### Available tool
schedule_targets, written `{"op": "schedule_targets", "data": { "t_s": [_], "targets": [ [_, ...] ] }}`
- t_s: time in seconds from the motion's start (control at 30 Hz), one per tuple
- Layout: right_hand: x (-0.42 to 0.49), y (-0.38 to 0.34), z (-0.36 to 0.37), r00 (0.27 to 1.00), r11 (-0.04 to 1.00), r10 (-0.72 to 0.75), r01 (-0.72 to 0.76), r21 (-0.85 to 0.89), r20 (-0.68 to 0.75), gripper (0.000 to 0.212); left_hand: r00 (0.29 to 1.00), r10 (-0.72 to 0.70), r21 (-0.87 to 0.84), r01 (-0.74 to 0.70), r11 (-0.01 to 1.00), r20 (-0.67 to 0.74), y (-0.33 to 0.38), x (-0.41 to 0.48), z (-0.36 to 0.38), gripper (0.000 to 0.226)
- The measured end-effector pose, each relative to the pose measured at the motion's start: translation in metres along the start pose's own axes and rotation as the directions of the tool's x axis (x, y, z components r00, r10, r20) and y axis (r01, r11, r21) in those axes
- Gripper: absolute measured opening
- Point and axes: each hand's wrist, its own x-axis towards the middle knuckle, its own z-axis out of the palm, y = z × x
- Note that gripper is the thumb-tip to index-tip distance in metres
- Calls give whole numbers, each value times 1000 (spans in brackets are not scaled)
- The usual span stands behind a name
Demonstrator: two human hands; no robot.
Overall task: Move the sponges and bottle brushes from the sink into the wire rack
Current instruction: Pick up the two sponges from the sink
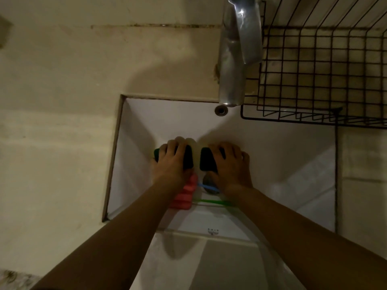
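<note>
1. While both arms reach into the white sink (261,147), the left hand (173,162) grasps one dark green sponge (188,156) and the right hand (230,164) another (206,160).
2. A pink ridged sponge (184,195) lies under the left wrist.
3. Blue (206,186) and green (209,201) brush handles show; their heads are hidden.
4. The black wire rack (314,70) stands at upper right, cut off.

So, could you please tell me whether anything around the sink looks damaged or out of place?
Dark grime runs along the wall seam behind the tap. The wire rack overhangs the sink corner.
</note>
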Motion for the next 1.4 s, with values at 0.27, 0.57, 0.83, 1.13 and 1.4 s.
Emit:
{"op": "schedule_targets", "data": {
  "t_s": [0.27, 0.57, 0.83, 1.13, 1.4],
  "targets": [
    [-1, -7, -9, 997, 998, 61, -61, 9, 39, 69, 996, 0, 26, -2, 1000, 87, 8, 9, -23, 80],
    [-26, -29, -67, 998, 998, -13, 16, 55, -63, 72, 984, 180, 26, -179, 983, -19, 4, 6, -75, 77],
    [-54, -43, -116, 990, 994, -65, 76, 84, -128, 71, 963, 255, 39, -253, 967, -88, 17, -35, -119, 78],
    [-93, -47, -170, 958, 989, -140, 146, 5, -250, 71, 879, 426, 111, -411, 905, -216, 31, -78, -160, 67],
    [-121, -37, -223, 912, 980, -197, 185, -68, -359, 71, 786, 531, 98, -530, 843, -315, 58, -94, -189, 68]
  ]
}}
